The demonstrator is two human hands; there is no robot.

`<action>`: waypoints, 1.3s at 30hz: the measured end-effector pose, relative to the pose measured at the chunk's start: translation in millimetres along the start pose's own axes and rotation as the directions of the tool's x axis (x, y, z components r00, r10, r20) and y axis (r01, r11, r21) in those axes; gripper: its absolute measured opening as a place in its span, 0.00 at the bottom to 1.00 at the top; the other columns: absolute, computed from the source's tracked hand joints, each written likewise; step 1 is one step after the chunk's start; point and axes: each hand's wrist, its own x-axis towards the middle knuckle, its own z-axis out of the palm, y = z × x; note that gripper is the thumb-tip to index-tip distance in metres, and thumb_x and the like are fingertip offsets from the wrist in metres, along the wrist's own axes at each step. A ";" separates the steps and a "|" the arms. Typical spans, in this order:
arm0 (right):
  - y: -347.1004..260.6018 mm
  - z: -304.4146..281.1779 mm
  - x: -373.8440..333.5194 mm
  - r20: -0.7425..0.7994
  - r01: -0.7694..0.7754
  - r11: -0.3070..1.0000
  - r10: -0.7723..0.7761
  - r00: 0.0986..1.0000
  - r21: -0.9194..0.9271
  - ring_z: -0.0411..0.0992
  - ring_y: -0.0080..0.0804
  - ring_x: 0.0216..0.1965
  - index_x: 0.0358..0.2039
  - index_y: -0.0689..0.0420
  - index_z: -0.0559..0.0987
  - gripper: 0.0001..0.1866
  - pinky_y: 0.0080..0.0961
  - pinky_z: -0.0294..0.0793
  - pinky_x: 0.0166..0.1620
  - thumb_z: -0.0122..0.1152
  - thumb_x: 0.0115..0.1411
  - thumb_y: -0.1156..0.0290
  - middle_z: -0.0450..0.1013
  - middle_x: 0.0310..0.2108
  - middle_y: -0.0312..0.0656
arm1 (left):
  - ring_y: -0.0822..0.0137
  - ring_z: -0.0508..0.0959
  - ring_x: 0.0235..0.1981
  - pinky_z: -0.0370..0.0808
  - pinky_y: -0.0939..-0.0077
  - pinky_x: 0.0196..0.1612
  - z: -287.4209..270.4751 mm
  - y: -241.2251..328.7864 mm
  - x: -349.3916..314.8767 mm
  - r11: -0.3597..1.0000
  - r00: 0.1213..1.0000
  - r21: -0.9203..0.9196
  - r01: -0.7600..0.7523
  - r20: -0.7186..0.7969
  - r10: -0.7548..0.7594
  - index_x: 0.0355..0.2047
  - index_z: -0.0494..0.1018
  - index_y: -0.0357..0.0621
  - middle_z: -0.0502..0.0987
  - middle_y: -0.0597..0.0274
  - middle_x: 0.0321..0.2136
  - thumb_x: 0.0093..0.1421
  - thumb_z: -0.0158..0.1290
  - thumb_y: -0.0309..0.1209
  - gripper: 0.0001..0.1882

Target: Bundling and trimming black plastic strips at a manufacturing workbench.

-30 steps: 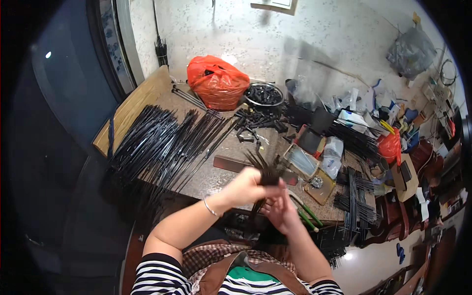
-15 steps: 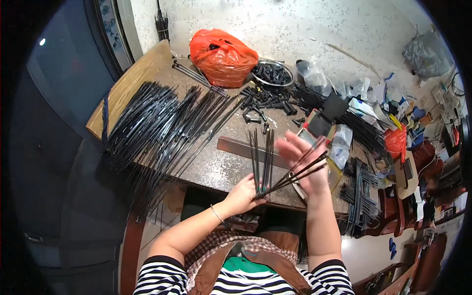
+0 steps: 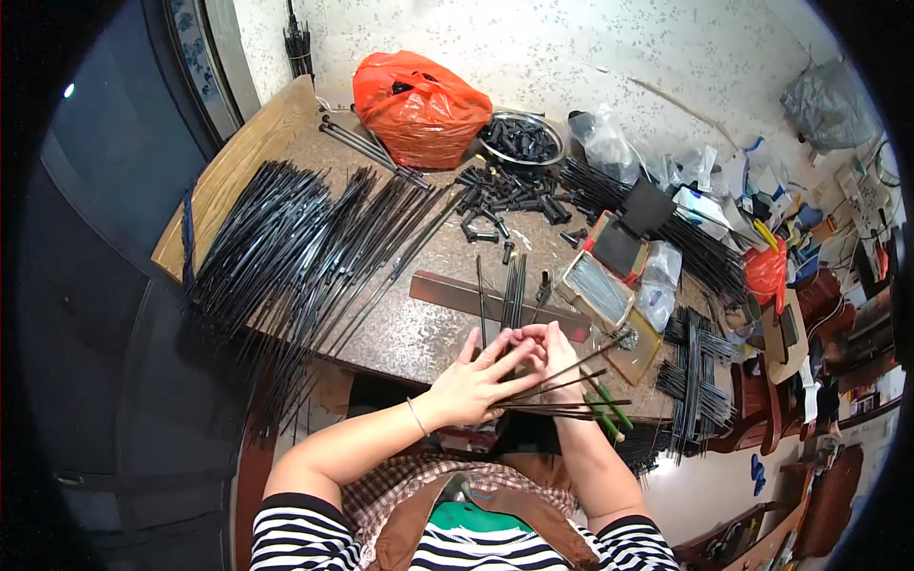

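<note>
Several thin dark rods (image 3: 515,295) are gathered at the person's hands by the front edge of the desk (image 3: 395,333), some pointing away across a long reddish-brown bar (image 3: 447,290), others fanning out to the right. From where I'm standing, the left hand (image 3: 476,383) has its fingers spread, holding rods among and beneath them; the right hand (image 3: 560,360) curls its fingers close by, and I can't tell whether they grip any. To the left lies a big heap of similar rods (image 3: 271,243).
</note>
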 end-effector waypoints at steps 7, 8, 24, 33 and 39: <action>34.7 -14.8 -22.4 0.166 0.169 0.984 -0.157 0.974 -0.060 0.65 0.26 0.31 0.34 0.63 0.66 0.19 0.22 0.62 0.37 0.40 0.53 0.57 0.66 0.29 0.41 | 0.65 0.67 0.40 0.40 0.54 0.51 -40.6 -15.1 14.4 0.698 0.962 -0.710 -0.092 -0.244 -0.121 0.25 0.68 0.47 0.69 0.65 0.32 0.48 0.46 0.35 0.07; 57.8 -20.4 -25.5 0.293 0.352 0.917 -0.290 0.911 -0.189 0.64 0.26 0.33 0.36 0.63 0.64 0.18 0.22 0.62 0.37 0.43 0.52 0.60 0.66 0.30 0.41 | 0.66 0.71 0.33 0.42 0.58 0.51 -50.5 -16.7 24.5 0.582 0.933 -0.797 -0.160 -0.315 -0.175 0.25 0.68 0.46 0.71 0.64 0.27 0.49 0.45 0.33 0.06; -61.2 16.6 -87.3 0.377 0.123 0.992 -0.117 0.919 0.009 0.52 0.12 0.10 0.24 0.57 0.65 0.09 0.09 0.53 0.13 0.41 0.54 0.66 0.55 0.10 0.28 | 0.73 0.66 0.20 0.63 0.82 0.23 -46.9 45.6 11.7 0.066 0.773 -0.927 0.368 0.267 -0.575 0.24 0.65 0.38 0.65 0.66 0.17 0.52 0.41 0.36 0.12; -57.0 -7.9 -84.8 0.209 0.291 0.956 -0.278 0.938 -0.036 0.52 0.12 0.08 0.23 0.58 0.64 0.10 0.09 0.52 0.12 0.41 0.54 0.65 0.55 0.09 0.29 | 0.74 0.67 0.18 0.64 0.82 0.23 -23.9 58.0 10.0 0.713 0.939 -0.697 0.077 -0.190 -0.286 0.22 0.67 0.37 0.69 0.62 0.17 0.50 0.43 0.28 0.07; -62.7 -12.2 -97.5 0.278 0.307 0.946 -0.267 0.923 -0.108 0.54 0.14 0.09 0.22 0.58 0.64 0.11 0.10 0.54 0.12 0.42 0.53 0.63 0.58 0.11 0.31 | 0.82 0.58 0.12 0.56 0.89 0.15 -81.5 55.5 37.5 0.561 0.616 -0.827 -0.033 -0.459 -0.641 0.18 0.66 0.37 0.60 0.71 0.09 0.53 0.40 0.29 0.10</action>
